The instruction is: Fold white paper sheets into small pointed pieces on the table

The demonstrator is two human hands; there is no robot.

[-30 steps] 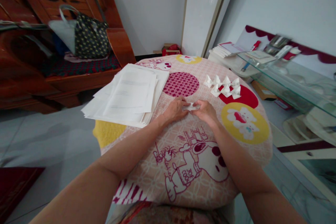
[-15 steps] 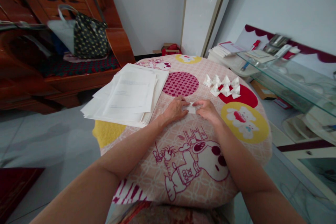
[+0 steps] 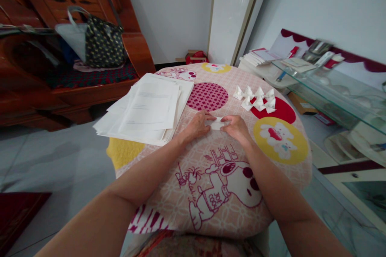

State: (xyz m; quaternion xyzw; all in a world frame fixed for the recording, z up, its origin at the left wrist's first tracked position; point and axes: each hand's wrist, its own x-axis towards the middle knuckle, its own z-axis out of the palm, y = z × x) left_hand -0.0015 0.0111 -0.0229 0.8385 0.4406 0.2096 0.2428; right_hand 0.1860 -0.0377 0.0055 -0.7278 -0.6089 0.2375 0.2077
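Between my hands, a small folded piece of white paper [image 3: 216, 123] lies at the middle of the cloth-covered round table [image 3: 169, 192]. My left hand [image 3: 198, 124] has its thumb and fingers closed on the paper's left end. At the right end, my right hand [image 3: 237, 127] pinches the paper between thumb and fingers. The fingers partly cover both ends. Beyond my right hand stand several folded white paper pieces [image 3: 258, 103] with pointed tips, set in two rows. To the left of my left hand lies a stack of white paper sheets [image 3: 150, 104], the top one printed.
A glass-topped shelf unit [image 3: 331, 88] with papers and cups stands close on the right. A wooden bench [image 3: 138, 52] at the left holds a dark patterned bag [image 3: 104, 42]. Behind the table a red item in a box [image 3: 197, 57] rests on the floor.
My left hand has shifted slightly left, and more of the folded paper's left part shows. My right hand has moved very little. The stack and the pointed paper pieces are unchanged.
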